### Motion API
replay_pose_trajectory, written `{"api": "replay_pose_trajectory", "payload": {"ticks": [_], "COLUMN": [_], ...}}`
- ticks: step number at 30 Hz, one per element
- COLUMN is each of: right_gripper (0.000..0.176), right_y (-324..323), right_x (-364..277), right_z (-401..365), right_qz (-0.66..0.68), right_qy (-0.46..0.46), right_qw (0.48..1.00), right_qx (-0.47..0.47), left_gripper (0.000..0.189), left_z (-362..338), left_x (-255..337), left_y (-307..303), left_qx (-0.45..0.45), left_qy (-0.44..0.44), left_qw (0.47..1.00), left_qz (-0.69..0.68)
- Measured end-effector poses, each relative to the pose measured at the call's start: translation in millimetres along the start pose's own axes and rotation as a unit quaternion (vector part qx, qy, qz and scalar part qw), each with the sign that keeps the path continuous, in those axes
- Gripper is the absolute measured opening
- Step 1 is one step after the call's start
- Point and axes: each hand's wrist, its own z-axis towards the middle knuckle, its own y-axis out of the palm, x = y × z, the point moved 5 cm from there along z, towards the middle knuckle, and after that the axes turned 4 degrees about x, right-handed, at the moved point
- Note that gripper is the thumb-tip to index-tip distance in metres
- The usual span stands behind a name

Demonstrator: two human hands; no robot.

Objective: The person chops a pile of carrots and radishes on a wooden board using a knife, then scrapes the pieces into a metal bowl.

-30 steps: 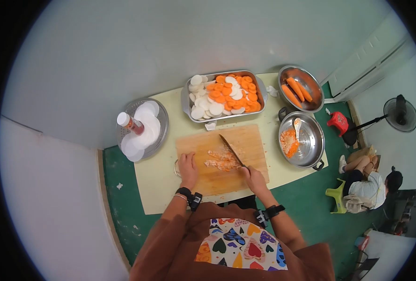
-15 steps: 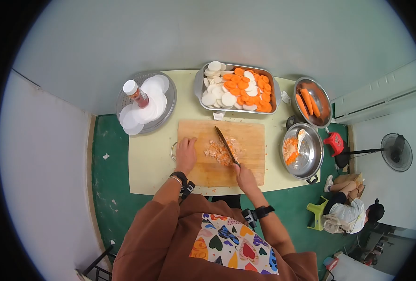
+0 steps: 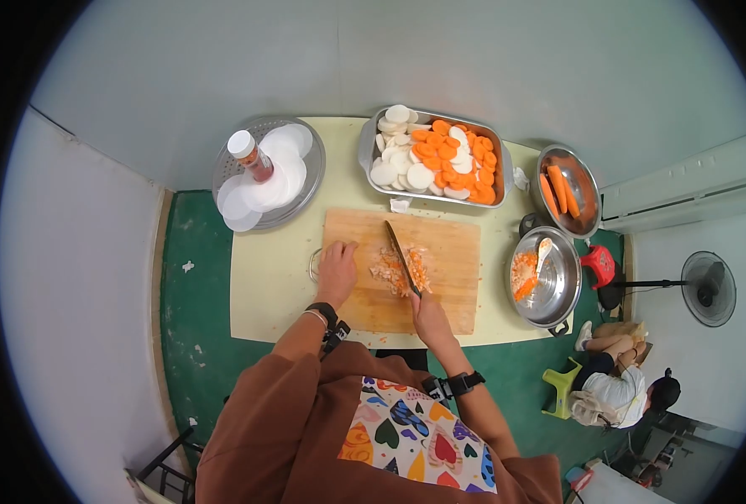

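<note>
My right hand (image 3: 431, 319) is closed round the handle of a kitchen knife (image 3: 400, 252), whose dark blade points away from me. The blade lies across chopped orange and white pieces (image 3: 387, 269), which look like carrot and radish, on a wooden cutting board (image 3: 448, 294). My left hand (image 3: 337, 269) rests on the left part of the board, fingers stretched out, holding nothing. A metal ring handle (image 3: 314, 265) shows at the board's left edge, beside that hand.
A metal tray (image 3: 371, 151) holds white and carrot slices. At left, a perforated plate (image 3: 301, 202) carries white discs and a white-capped jar (image 3: 251, 155). At right are a bowl (image 3: 589, 185) of carrots and a pot (image 3: 570, 286) with a spoon. Someone (image 3: 620, 391) sits nearby.
The view has shifted slightly. My right hand and the knife handle have moved a little left, so the blade crosses the chopped pieces at a steeper angle. My left hand stays on the board.
</note>
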Motion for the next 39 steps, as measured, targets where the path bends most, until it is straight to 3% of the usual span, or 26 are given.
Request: {"api": "replay_pose_trajectory", "payload": {"ticks": [5, 15, 22, 25, 30, 34, 39], "right_gripper": [0.038, 0.040, 0.041, 0.041, 0.042, 0.043, 0.042], "right_y": [21, 1, -11, -3, -28, -11, -26], "right_x": [2, 20, 18, 23, 16, 34, 20], "right_z": [-1, 3, 8, 13, 9, 10, 6], "right_qz": [0.009, 0.033, 0.001, 0.080, 0.003, 0.063, -0.020], "right_qy": [-0.020, -0.027, -0.021, -0.052, -0.017, -0.038, -0.010], "right_qw": [0.999, 0.998, 1.000, 0.993, 1.000, 0.995, 0.999], "right_qx": [0.036, 0.047, 0.012, 0.063, 0.019, 0.067, 0.041], "left_gripper": [0.031, 0.032, 0.033, 0.033, 0.034, 0.034, 0.035], "left_z": [2, 2, 3, 3, 2, 2, 2], "left_x": [5, 3, 3, 2, 2, 4, 2], "left_y": [-4, -2, -3, 0, -1, -3, -1], "left_qx": [-0.015, -0.011, -0.015, -0.008, -0.004, -0.009, -0.019], "left_qy": [-0.009, -0.003, -0.001, 0.001, 0.005, 0.001, -0.003], "left_qw": [1.000, 1.000, 1.000, 1.000, 1.000, 1.000, 1.000], "left_qz": [0.002, 0.004, -0.005, -0.007, -0.004, -0.005, 0.009]}}
